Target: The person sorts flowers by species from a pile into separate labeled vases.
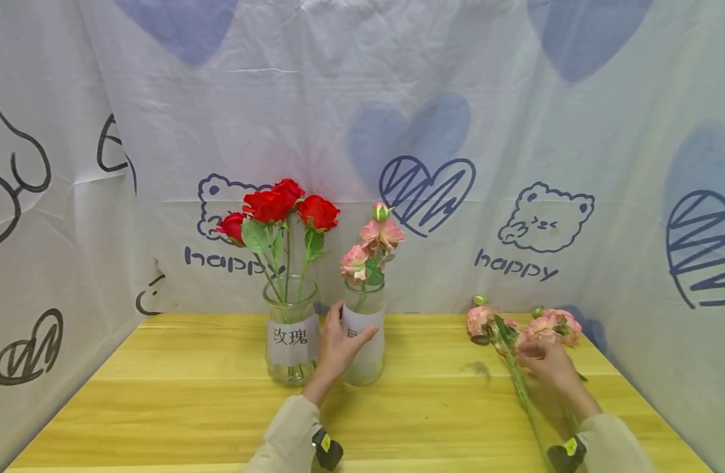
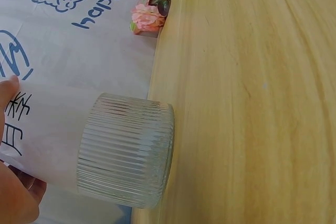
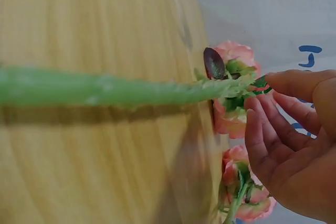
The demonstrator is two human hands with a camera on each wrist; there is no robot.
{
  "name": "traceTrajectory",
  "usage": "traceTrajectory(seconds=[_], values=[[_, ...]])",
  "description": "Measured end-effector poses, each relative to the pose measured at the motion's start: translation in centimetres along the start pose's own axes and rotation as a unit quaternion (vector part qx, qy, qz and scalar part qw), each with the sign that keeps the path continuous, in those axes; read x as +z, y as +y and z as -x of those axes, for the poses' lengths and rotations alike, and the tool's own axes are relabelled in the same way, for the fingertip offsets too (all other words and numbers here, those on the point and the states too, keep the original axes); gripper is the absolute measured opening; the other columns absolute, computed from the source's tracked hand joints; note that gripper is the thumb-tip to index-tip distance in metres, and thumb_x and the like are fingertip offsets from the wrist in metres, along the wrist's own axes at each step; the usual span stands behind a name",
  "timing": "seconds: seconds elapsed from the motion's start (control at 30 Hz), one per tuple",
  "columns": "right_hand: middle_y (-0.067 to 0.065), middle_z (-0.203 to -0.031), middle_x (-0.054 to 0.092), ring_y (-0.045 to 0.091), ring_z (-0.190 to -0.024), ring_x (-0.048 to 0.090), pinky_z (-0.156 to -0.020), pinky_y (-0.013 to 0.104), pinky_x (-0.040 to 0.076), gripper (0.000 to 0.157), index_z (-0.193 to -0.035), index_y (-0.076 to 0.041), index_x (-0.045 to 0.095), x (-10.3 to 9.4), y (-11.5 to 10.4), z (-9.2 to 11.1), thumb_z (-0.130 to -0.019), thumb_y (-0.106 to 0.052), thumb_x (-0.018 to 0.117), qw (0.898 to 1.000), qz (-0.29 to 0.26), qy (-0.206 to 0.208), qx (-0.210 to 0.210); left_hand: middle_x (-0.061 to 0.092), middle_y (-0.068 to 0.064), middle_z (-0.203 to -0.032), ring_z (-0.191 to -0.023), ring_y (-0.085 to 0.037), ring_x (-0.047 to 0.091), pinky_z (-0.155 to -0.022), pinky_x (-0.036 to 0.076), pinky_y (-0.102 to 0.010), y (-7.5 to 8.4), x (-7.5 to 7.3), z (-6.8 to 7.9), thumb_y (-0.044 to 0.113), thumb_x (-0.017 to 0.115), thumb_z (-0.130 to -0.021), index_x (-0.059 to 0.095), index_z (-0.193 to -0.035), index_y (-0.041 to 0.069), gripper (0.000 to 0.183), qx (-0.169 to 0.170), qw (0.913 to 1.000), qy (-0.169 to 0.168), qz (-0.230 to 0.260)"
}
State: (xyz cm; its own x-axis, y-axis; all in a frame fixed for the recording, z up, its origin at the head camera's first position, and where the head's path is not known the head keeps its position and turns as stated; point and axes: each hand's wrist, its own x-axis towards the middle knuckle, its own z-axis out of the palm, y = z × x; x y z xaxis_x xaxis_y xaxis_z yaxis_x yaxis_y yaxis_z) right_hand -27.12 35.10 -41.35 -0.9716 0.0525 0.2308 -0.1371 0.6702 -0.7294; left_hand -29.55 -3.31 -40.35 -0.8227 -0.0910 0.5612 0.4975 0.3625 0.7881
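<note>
My left hand grips a ribbed glass vase, thumb across its white paper label and the other fingers round the side and back. In this vase stands a pink rose stem with several blooms. The left wrist view shows the vase's ribbed base on the tabletop. Over at the right, my right hand pinches a pink rose stem near its leaves, just under the blooms, between thumb and forefinger. Another pink rose stem lies right beside that hand.
A second glass vase, labelled and holding several red roses, stands just left of my left hand. Behind the wooden table hangs a white cloth printed with hearts and bears, and more cloth closes off both sides.
</note>
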Motion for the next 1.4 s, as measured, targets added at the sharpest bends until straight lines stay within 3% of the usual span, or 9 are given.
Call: traceTrajectory(seconds=[0.23,0.57,0.9,1.03,1.17,1.3,1.4], values=[[0.025,-0.096,0.065,0.028,-0.079,0.065,-0.064,0.032,0.057,0.032,-0.111,0.020,0.055,-0.1,0.9,0.4,-0.092,-0.005,0.062,0.999,-0.020,-0.033,0.029,0.053,-0.028,-0.124,-0.111,-0.043,0.053,-0.092,0.048,-0.055,0.1,0.0,0.0,0.019,0.084,-0.075,0.044,-0.132,-0.008,0.075,-0.004,1.0000,-0.001,0.001],[0.015,-0.093,0.066,0.021,-0.075,0.062,-0.064,0.034,0.056,0.043,-0.118,0.021,0.051,0.2,1.5,1.3,-0.092,-0.011,0.064,0.990,-0.054,-0.103,0.079,0.050,-0.030,-0.127,-0.114,-0.044,0.052,-0.095,0.046,-0.055,0.0,0.0,0.0,0.020,0.084,-0.075,0.043,-0.133,-0.009,0.077,-0.012,0.9999,-0.002,0.002],[0.027,-0.109,0.061,0.032,-0.097,0.063,-0.078,0.041,0.058,0.045,-0.124,0.027,0.040,0.1,1.5,0.9,-0.095,-0.004,0.055,0.978,-0.111,-0.151,0.089,0.049,-0.031,-0.129,-0.117,-0.044,0.050,-0.097,0.045,-0.055,0.0,0.0,0.0,0.020,0.083,-0.076,0.042,-0.135,-0.010,0.077,-0.020,0.9998,-0.008,0.000],[0.039,-0.123,0.049,0.045,-0.113,0.054,-0.089,0.047,0.053,0.052,-0.129,0.030,0.030,-0.2,1.6,1.0,-0.098,-0.005,0.051,0.967,-0.154,-0.179,0.096,0.050,-0.030,-0.128,-0.116,-0.044,0.051,-0.096,0.045,-0.055,0.1,0.0,0.0,0.020,0.083,-0.076,0.043,-0.134,-0.009,0.077,-0.019,0.9998,-0.006,0.000],[0.048,-0.135,0.029,0.057,-0.127,0.029,-0.100,0.056,0.042,0.056,-0.133,0.031,0.015,-0.7,1.4,1.0,-0.101,-0.006,0.041,0.953,-0.194,-0.219,0.084,0.051,-0.030,-0.128,-0.115,-0.043,0.051,-0.096,0.045,-0.054,0.2,0.0,0.0,0.020,0.084,-0.075,0.043,-0.134,-0.009,0.077,-0.019,0.9998,-0.004,-0.001],[0.044,-0.129,0.036,0.044,-0.121,0.047,-0.100,0.048,0.045,0.056,-0.134,0.030,0.012,-1.0,1.2,1.0,-0.102,-0.007,0.039,0.946,-0.225,-0.223,0.064,0.051,-0.029,-0.127,-0.115,-0.044,0.051,-0.096,0.045,-0.054,0.2,0.0,0.0,0.019,0.084,-0.075,0.043,-0.134,-0.009,0.077,-0.019,0.9998,-0.003,0.001],[0.023,-0.117,0.051,0.020,-0.106,0.057,-0.091,0.036,0.052,0.049,-0.131,0.026,0.023,-1.0,0.9,0.8,-0.102,-0.008,0.043,0.940,-0.266,-0.206,0.060,0.051,-0.029,-0.127,-0.114,-0.043,0.052,-0.096,0.046,-0.054,0.1,0.0,0.0,0.019,0.084,-0.075,0.043,-0.133,-0.009,0.076,-0.018,0.9998,-0.002,0.001]])
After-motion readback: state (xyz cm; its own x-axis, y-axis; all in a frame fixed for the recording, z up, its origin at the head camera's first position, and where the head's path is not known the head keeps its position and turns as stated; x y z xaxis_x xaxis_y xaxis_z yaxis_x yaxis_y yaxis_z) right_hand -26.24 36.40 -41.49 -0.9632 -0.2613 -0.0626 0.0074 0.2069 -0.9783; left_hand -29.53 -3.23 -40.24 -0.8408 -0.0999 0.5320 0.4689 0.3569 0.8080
